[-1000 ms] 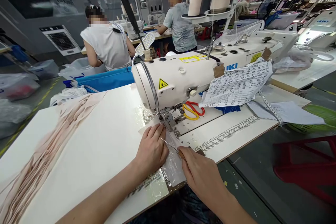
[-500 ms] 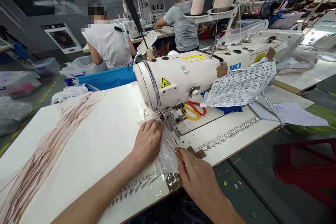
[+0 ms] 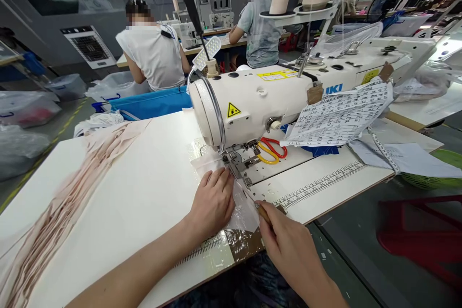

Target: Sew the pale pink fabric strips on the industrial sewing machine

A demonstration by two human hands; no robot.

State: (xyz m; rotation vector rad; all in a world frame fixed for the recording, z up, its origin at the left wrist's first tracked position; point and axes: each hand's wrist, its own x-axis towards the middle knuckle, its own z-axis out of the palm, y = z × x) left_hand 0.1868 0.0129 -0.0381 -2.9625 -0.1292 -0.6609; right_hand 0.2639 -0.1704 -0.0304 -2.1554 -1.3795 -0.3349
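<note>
My left hand [image 3: 213, 198] lies flat, fingers stretched toward the needle area, on a thin pale pink piece of fabric [image 3: 206, 162]. The fabric reaches under the presser foot [image 3: 226, 158] of a white sewing machine [image 3: 249, 101]. My right hand [image 3: 290, 238] is closed around the wooden handle of an awl [image 3: 264, 213]. The awl's thin metal shaft points toward the fabric's right edge, beside the metal guide; whether its tip touches the cloth I cannot tell. Under my hands the fabric lies over shiny clear tape on the table.
Yellow-and-red-handled scissors [image 3: 270, 150] lie behind the needle. A handwritten sheet [image 3: 339, 113] hangs from the machine. Gathered pink fabric strips [image 3: 72, 197] lie on the left of the white table [image 3: 144, 173]. A red stool [image 3: 418, 236] stands at right; co-workers sit beyond.
My left hand has slid slightly back from the needle, showing more fabric ahead of it. My right hand has drawn the awl a little right and away from the left hand. The view has shifted slightly.
</note>
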